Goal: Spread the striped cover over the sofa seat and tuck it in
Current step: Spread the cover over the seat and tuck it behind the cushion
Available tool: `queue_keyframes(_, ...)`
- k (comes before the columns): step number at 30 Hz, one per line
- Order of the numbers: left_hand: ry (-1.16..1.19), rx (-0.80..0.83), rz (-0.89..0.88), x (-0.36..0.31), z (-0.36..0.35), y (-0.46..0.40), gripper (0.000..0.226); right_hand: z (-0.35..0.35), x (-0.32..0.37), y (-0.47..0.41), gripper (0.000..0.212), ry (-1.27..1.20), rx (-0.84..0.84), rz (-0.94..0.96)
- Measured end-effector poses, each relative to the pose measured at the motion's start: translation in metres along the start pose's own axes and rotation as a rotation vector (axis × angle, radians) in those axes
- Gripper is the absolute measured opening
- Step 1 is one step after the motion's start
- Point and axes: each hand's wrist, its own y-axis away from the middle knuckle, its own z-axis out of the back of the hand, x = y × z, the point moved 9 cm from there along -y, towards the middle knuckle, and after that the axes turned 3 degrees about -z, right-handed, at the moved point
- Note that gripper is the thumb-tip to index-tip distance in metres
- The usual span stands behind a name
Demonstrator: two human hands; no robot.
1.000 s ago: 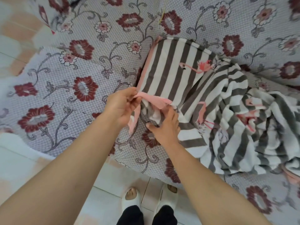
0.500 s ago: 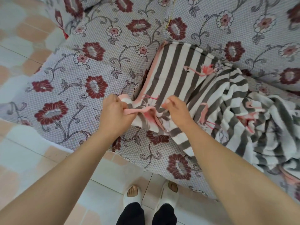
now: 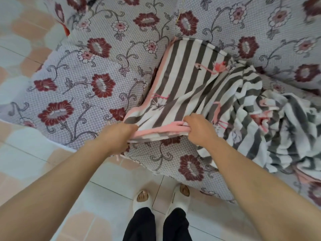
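I stand at the near edge of the sofa seat, both hands on the striped cover. My left hand grips the pink-trimmed near hem with its fingers curled round the cloth, and my right hand pinches the same hem a little further right, fingers closed on the fold. The hem runs taut between my two hands.

By my reckoning the job is barely begun. One flat panel of the cover lies on the seat, its far edge lying close against the sofa back, though I cannot tell whether it is pushed into the crease. The rest of the cover lies bunched in a heap on the right part of the seat, its stripes running every way. The left part of the seat shows only its flowered fabric.

Left to do, as I judge it: draw the hem out along the near edge, shake the heap flat to the right, then tuck the edges in.
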Motion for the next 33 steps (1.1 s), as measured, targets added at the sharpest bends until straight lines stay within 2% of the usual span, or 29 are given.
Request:
queue_keyframes(2, -0.112, 0.136, -0.002, -0.005, -0.019, 0.005, 0.037, -0.002, -0.007, 0.011, 0.019, 0.110, 0.021, 0.029)
queue_keyframes(4, -0.218, 0.221, -0.012, -0.008, -0.035, 0.009, 0.047, -0.007, -0.017, 0.023, 0.010, 0.111, 0.086, 0.033)
queue_keyframes(9, -0.398, 0.175, -0.076, -0.013, -0.062, 0.017, 0.035, -0.045, -0.041, 0.061, 0.012, -0.007, 0.553, -0.087)
queue_keyframes(12, -0.381, 0.205, -0.065, -0.007, -0.089, 0.023, 0.038, -0.066, -0.055, 0.087, 0.009, 0.039, 0.760, -0.149)
queue_keyframes(14, -0.368, 0.265, -0.064, -0.007, -0.111, 0.028, 0.038, -0.076, -0.064, 0.094, 0.015, 0.136, 0.798, -0.165)
queue_keyframes(17, -0.376, 0.300, -0.115, -0.022, -0.138, 0.030, 0.037, -0.087, -0.067, 0.095, 0.013, 0.255, 0.803, -0.172)
queue_keyframes(20, -0.317, 0.411, -0.155, -0.040, -0.171, 0.028, 0.045, -0.101, -0.070, 0.097, 0.018, 0.343, 0.814, -0.182)
queue_keyframes(25, -0.124, 0.642, -0.013, -0.043, -0.225, 0.027, 0.049, -0.139, -0.078, 0.113, 0.032, 0.380, 0.911, -0.187)
queue_keyframes(27, 0.010, 0.592, 0.074, -0.041, -0.225, 0.014, 0.045, -0.155, -0.078, 0.116, 0.036, 0.333, 0.936, -0.176)
queue_keyframes(28, 0.094, 0.497, 0.116, -0.039, -0.217, 0.003, 0.043, -0.158, -0.074, 0.112, 0.034, 0.307, 0.900, -0.155)
queue_keyframes(31, 0.294, 0.105, 0.180, -0.029, -0.173, -0.032, 0.043, -0.150, -0.060, 0.087, 0.031, 0.210, 0.658, -0.134)
queue_keyframes(33, 0.350, -0.035, 0.189, -0.019, -0.149, -0.053, 0.047, -0.139, -0.051, 0.068, 0.035, 0.101, 0.524, -0.142)
